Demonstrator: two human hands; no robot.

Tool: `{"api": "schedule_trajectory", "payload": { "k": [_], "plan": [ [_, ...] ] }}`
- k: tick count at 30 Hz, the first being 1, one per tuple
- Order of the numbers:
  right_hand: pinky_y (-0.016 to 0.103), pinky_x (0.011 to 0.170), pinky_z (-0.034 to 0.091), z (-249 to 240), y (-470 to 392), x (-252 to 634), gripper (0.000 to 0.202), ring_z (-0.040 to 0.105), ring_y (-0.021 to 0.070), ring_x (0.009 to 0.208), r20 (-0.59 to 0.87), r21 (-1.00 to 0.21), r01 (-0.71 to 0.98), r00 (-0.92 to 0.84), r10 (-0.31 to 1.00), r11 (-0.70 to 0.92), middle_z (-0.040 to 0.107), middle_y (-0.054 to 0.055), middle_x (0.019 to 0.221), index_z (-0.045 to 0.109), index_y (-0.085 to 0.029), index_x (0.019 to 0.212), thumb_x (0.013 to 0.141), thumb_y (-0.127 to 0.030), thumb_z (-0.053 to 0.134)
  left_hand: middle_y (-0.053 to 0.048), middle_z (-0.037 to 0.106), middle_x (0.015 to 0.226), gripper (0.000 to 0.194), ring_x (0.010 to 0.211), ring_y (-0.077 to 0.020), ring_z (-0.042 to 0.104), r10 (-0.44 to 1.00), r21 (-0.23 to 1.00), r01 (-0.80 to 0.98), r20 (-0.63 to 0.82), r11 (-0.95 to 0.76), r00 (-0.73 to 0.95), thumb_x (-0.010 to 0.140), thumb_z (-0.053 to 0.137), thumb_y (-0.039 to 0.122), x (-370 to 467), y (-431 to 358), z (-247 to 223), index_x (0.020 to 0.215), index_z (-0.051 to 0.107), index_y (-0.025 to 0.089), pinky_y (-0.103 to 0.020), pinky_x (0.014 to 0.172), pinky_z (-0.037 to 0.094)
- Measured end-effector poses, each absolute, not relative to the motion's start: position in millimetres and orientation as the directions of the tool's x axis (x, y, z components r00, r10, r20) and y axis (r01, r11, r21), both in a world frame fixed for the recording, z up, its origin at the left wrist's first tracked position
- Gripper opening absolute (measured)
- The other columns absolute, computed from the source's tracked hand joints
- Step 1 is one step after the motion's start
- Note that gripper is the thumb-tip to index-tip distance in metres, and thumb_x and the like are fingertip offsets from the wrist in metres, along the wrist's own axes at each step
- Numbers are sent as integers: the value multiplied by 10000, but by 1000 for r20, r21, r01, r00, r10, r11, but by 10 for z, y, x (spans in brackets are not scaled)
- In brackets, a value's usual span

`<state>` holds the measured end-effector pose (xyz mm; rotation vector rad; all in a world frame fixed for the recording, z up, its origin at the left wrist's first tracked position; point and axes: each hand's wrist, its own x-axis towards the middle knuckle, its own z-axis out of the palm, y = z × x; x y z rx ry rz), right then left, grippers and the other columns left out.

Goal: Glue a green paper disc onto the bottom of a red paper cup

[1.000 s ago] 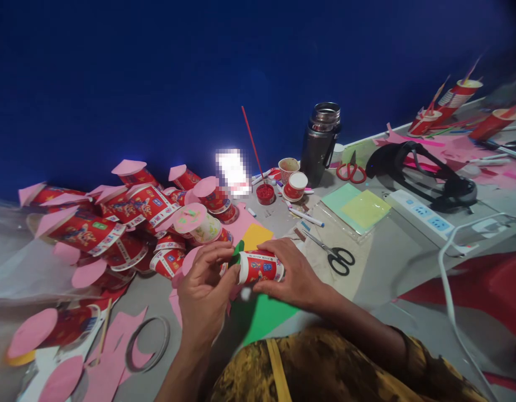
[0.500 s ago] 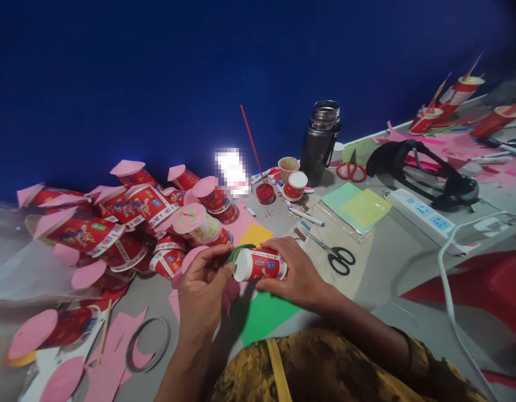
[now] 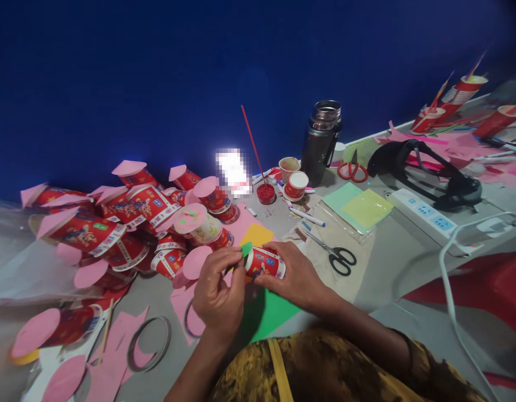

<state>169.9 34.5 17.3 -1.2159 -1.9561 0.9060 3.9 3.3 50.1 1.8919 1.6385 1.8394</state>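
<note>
My right hand (image 3: pixel 297 276) grips a small red printed paper cup (image 3: pixel 265 262) lying on its side, mouth pointing left. My left hand (image 3: pixel 220 290) pinches a green paper piece (image 3: pixel 246 248) against the cup's rim. Both hands hover low over a green paper sheet (image 3: pixel 270 314) on the grey table, in front of a yellow sheet (image 3: pixel 258 234). A heap of red cups with pink paper discs (image 3: pixel 128 218) lies just to the left.
Black scissors (image 3: pixel 339 258) lie right of my hands. Farther back stand a dark steel flask (image 3: pixel 320 142), small cups, a red paint pot with brush (image 3: pixel 265 192), red scissors (image 3: pixel 351 169), a white power strip (image 3: pixel 425 215). Tape rings (image 3: pixel 149 350) and pink scraps lie near left.
My left hand shifted right and closer to the cup, pressing the green piece onto its rim. The cup turned slightly in my right hand. A second tape ring shows beneath my left hand.
</note>
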Motion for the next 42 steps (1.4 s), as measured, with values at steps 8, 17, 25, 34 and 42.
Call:
{"api": "schedule_trajectory", "payload": {
  "k": [8, 17, 25, 34, 42],
  "plan": [
    [446, 975, 497, 139, 341, 1688, 581, 628, 280, 1128, 165, -849, 431, -333, 928, 306, 691, 85, 1238, 601, -199, 1284, 799, -418, 834, -22, 718, 963, 262, 956, -156, 714, 656, 623, 567, 733, -539, -181, 843, 679, -62, 86, 22, 466, 957, 688, 173, -335, 888, 600],
    [430, 1010, 489, 60, 359, 1666, 547, 631, 269, 1158, 176, -903, 321, -335, 926, 287, 678, 91, 1270, 587, -199, 1285, 796, -325, 797, -57, 725, 1107, 339, 1110, -220, 696, 690, 617, 527, 720, -584, -78, 905, 600, -21, 117, -43, 466, 1145, 691, 200, -441, 991, 579],
    [403, 981, 490, 144, 365, 1704, 540, 652, 250, 1108, 146, -961, 160, -401, 904, 226, 691, 66, 1223, 594, -208, 1254, 788, -376, 809, -74, 694, 1333, 347, 1283, -237, 634, 763, 690, 541, 634, -480, -131, 959, 601, 87, 11, -53, 559, 1252, 703, 242, -439, 1115, 510],
    [386, 992, 500, 43, 361, 1704, 573, 660, 255, 1132, 246, -934, 135, -430, 869, 331, 694, 81, 1243, 591, -204, 1271, 775, -380, 819, -51, 582, 1541, 418, 1459, -268, 503, 818, 649, 548, 562, -528, 124, 1026, 511, 194, -72, -39, 501, 1410, 626, 316, -521, 1231, 390],
    [383, 1003, 507, 32, 369, 1708, 596, 666, 255, 1138, 275, -927, 122, -418, 866, 354, 698, 93, 1248, 596, -193, 1270, 757, -377, 839, -38, 641, 1474, 400, 1403, -220, 559, 831, 673, 542, 548, -504, 94, 1035, 497, 189, -32, -59, 485, 1383, 647, 315, -450, 1211, 420]
  ]
}}
